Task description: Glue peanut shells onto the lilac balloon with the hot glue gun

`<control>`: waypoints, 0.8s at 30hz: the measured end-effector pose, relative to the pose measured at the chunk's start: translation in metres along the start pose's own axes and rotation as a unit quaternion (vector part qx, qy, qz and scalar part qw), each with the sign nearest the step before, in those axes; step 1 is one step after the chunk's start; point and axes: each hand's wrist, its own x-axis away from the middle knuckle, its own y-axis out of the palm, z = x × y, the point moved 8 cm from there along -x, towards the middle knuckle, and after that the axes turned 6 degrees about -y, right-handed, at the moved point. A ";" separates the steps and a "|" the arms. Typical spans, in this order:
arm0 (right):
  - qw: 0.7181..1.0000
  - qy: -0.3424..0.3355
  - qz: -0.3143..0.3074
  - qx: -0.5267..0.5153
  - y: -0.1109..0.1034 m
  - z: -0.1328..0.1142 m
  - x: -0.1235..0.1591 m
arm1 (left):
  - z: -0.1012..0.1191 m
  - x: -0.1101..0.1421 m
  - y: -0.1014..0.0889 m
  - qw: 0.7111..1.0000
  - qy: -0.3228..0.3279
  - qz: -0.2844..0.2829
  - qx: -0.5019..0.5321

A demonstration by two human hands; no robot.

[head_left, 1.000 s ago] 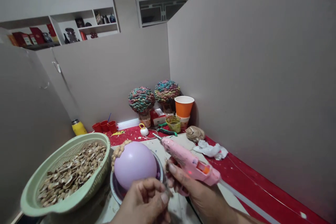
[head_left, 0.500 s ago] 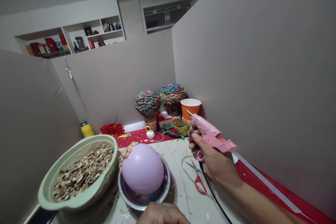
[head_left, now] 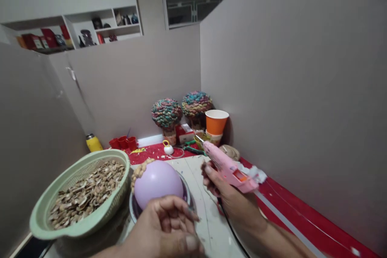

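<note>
My right hand (head_left: 223,183) grips a pink hot glue gun (head_left: 228,165), its nozzle angled up and left and its black cord hanging below. Something small and brownish shows at the fingertips, too blurred to name. My left hand (head_left: 169,227) is in front of the balloon, fingers curved and thumb apart, with nothing visible between them. The lilac balloon (head_left: 159,181) sits in a metal bowl (head_left: 132,205), partly hidden by my left hand. Nut shells (head_left: 140,169) cover a patch on its upper left. At left, a pale green basket (head_left: 36,223) holds many empty shells (head_left: 87,193).
Two colourful ball-topped trees (head_left: 166,113) stand at the back beside an orange paper cup (head_left: 217,123). Red cups (head_left: 122,142), a yellow bottle (head_left: 93,143) and green-handled pliers (head_left: 195,150) lie along the back. Grey panels (head_left: 287,88) enclose the table.
My left hand has risen from the bottom edge to in front of the balloon. My right hand has moved left and slightly down with the glue gun; the scissors are now hidden. The view has shifted.
</note>
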 end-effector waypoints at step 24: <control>0.992 -0.035 -0.088 0.088 0.012 -0.007 0.024 | 0.010 0.003 0.005 0.998 -0.039 0.020 0.055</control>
